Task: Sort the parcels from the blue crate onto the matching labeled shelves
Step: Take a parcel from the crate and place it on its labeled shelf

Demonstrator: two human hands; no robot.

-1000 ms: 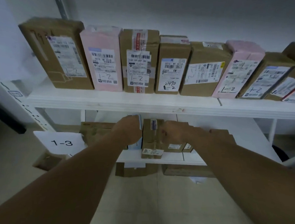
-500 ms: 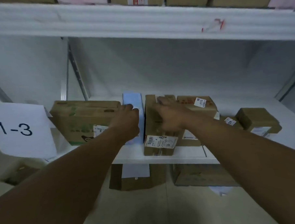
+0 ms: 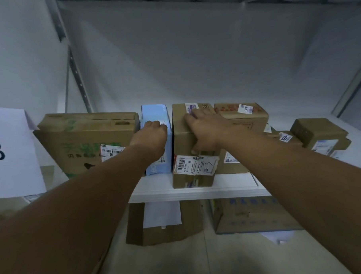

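While the left hand (image 3: 152, 136) curls its fingers over the top of the blue parcel (image 3: 154, 114), the right hand (image 3: 204, 131) clamps the brown parcel (image 3: 194, 177) just beside it, thumb in front. Both parcels stand upright on the white shelf (image 3: 198, 193).

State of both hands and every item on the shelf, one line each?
left hand: holds blue box at its top edge
right hand: grips tall brown box over its top
blue box: upright on shelf
tall brown box: upright, at shelf's front edge
big carton: upright, left of blue box
small box: lying flat, far right
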